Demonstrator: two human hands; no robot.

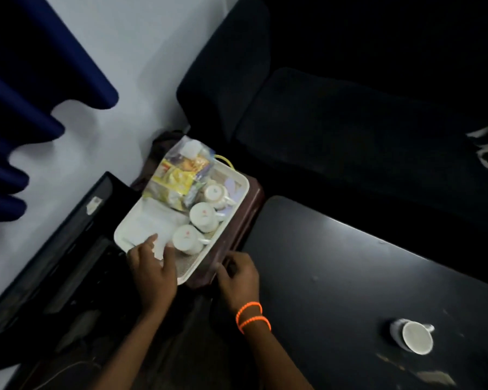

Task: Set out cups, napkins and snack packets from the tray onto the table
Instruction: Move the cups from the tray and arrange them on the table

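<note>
Cup point(416, 336), white, one, on its side on the dark table point(350, 263) at near right, mouth toward the camera, handle on its far side, well apart from all else. Right hand point(238, 277), orange beaded bands point(252, 316) at the wrist, fingers curled at the near corner of the tray point(238, 190) and the brown stand point(248, 209) beneath it; whether it grips anything cannot be told. Left hand point(152, 270), fingers spread and loosely open, laid on the white napkins point(150, 223) in the tray's near-left part, closed on nothing visible. Tray: pale, rectangular, set on the brown stand just beside the table's left end. Cups in tray point(204, 220): three, white, upside down, in a row along its right side, the nearest touching or almost touching the left thumb. Snack packets point(178, 178): yellow and clear, piled at the tray's far-left corner, partly over the rim. Dark sofa point(350, 122) beyond table and tray. Black unit point(68, 237) against the pale wall point(124, 52) at left. Blue curtain folds point(26, 80) at far upper left.
</note>
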